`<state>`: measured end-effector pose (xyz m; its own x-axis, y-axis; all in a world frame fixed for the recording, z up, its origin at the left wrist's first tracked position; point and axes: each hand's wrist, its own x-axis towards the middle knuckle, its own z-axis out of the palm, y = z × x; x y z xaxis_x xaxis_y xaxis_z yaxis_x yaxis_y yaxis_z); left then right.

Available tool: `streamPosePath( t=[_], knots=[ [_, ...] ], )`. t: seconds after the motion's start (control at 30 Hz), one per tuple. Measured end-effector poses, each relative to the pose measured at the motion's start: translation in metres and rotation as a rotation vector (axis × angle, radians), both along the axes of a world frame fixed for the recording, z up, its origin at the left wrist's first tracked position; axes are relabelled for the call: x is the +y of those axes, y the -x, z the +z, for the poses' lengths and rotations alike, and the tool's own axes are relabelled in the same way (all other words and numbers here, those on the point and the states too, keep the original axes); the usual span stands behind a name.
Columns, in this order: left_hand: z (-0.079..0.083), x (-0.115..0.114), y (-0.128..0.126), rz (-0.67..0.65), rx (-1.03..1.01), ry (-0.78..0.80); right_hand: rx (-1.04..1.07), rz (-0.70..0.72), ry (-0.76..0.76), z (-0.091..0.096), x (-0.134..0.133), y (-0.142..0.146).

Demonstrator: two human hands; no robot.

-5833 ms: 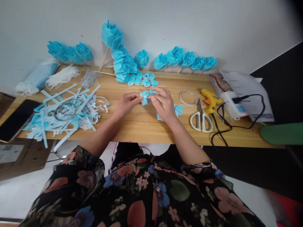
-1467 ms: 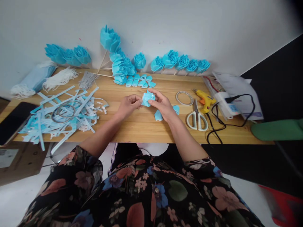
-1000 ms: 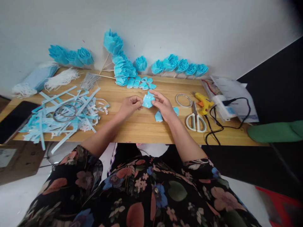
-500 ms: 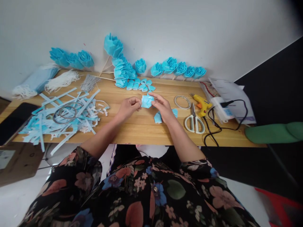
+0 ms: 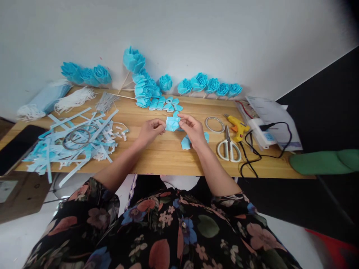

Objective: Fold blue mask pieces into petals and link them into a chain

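Observation:
Over the middle of the wooden table [image 5: 168, 157], both my hands pinch one small folded light-blue piece [image 5: 171, 123]. My left hand [image 5: 150, 130] grips its left edge with thumb and fingertips. My right hand [image 5: 192, 129] holds its right side, fingers curled over the top. Two loose blue pieces [image 5: 185, 142] lie on the wood under my right wrist. A row of rolled blue petals [image 5: 165, 104] sits just beyond the hands.
Blue flowers [image 5: 207, 84] line the wall. A heap of blue strips [image 5: 75, 136] and a dark phone [image 5: 14, 144] lie at left. At right are a tape ring [image 5: 214, 124], white scissors [image 5: 228, 147], a yellow glue gun [image 5: 238, 126] and black cables [image 5: 252, 153].
Both hands stay at the same spot on the blue piece; my right fingers have curled further over its top. The view has shifted a little.

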<state>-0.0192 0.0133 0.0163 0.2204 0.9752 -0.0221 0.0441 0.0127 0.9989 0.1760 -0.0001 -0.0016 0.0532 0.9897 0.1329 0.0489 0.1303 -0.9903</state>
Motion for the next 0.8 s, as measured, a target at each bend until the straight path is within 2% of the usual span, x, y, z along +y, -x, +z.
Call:
streamPosePath(
  t=[0.13, 0.27, 0.53, 0.67, 0.8],
  knots=[
    [-0.01, 0.004, 0.004, -0.004, -0.095, -0.105, -0.019, -0.035, 0.002, 0.0, -0.001, -0.001],
    [-0.018, 0.01, 0.01, 0.082, -0.192, -0.144, -0.087, -0.011, 0.003, -0.003, 0.0, 0.0],
    [-0.009, 0.01, 0.013, 0.171, -0.213, -0.101, -0.613, 0.021, -0.097, -0.005, -0.004, 0.01],
    [-0.007, 0.01, 0.014, 0.177, -0.199, -0.081, -0.847, -0.024, -0.231, 0.011, -0.006, 0.002],
    [-0.007, 0.01, 0.013, 0.178, -0.194, -0.088, -0.852, -0.137, -0.321, 0.038, -0.01, -0.019]
  ],
)
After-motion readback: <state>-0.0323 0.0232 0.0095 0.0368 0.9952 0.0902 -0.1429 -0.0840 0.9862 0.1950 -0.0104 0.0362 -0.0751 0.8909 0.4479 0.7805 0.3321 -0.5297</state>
